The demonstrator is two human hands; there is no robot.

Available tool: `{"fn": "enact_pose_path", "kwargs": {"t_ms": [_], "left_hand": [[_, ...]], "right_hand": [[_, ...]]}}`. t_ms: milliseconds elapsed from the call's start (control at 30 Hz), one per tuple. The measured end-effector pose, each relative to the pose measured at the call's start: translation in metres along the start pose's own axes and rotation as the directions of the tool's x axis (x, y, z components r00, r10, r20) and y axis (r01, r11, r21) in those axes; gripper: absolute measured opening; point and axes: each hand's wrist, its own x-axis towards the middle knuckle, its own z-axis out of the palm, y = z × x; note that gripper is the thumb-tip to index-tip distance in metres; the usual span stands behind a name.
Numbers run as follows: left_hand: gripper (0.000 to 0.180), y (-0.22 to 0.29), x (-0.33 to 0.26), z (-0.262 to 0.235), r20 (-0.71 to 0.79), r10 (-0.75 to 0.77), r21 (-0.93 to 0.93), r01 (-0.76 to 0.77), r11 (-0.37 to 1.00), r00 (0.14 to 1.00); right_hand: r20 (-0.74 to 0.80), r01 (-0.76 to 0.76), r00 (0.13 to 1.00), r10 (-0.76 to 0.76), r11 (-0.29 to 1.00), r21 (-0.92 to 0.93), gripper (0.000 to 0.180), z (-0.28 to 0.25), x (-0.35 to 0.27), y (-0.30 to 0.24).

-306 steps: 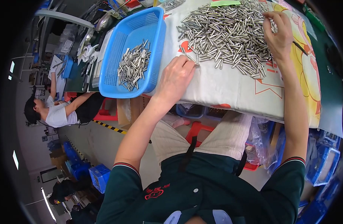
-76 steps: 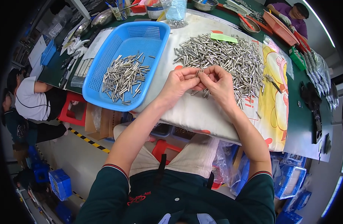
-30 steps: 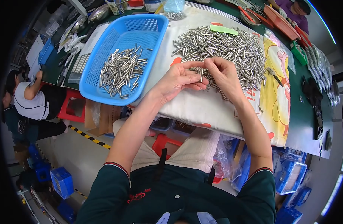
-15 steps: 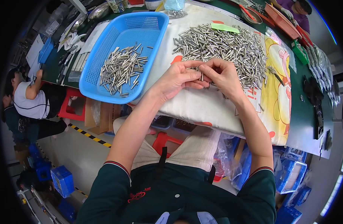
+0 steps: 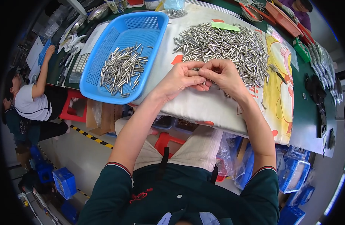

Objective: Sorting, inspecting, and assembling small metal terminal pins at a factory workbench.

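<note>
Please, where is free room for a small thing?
White printed cloth shows bare between the blue rectangular plastic basket and the silver metal pin heap, also between the left hand and the cloth's front edge. The heap is crowded.

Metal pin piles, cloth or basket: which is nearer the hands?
The larger pile, on the cloth just beyond the left hand and right hand; the smaller pile lies farther left in the blue basket.
</note>
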Motion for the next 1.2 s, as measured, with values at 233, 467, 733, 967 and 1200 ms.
{"fn": "enact_pose_path", "kwargs": {"t_ms": [233,467,733,967,1200], "left_hand": [[0.044,0.004,0.0,0.001,0.001,0.003,0.0,-0.003,1.0,1.0],[0.04,0.006,-0.001,-0.001,-0.016,-0.01,-0.11,0.008,0.994,1.0],[0.038,0.009,-0.001,-0.002,-0.027,0.039,-0.078,-0.041,0.996,0.999],[0.033,0.007,-0.003,-0.002,-0.076,0.132,-0.035,-0.134,0.99,0.988],[0.029,0.003,0.003,-0.001,-0.114,0.155,-0.013,-0.158,0.987,0.981]], "right_hand": [[0.015,-0.07,0.997,0.071,0.997,-0.02,0.017,-0.004,0.001,0.001],[0.0,-0.065,0.998,0.065,0.998,0.024,0.021,-0.006,0.0,0.002],[-0.002,-0.108,0.994,0.113,0.954,0.279,0.019,-0.01,0.001,0.002],[0.209,-0.22,0.975,0.075,0.223,0.95,0.018,-0.019,0.007,0.019],[0.182,-0.193,0.979,0.095,0.125,0.973,0.016,-0.025,0.008,0.019]]}}
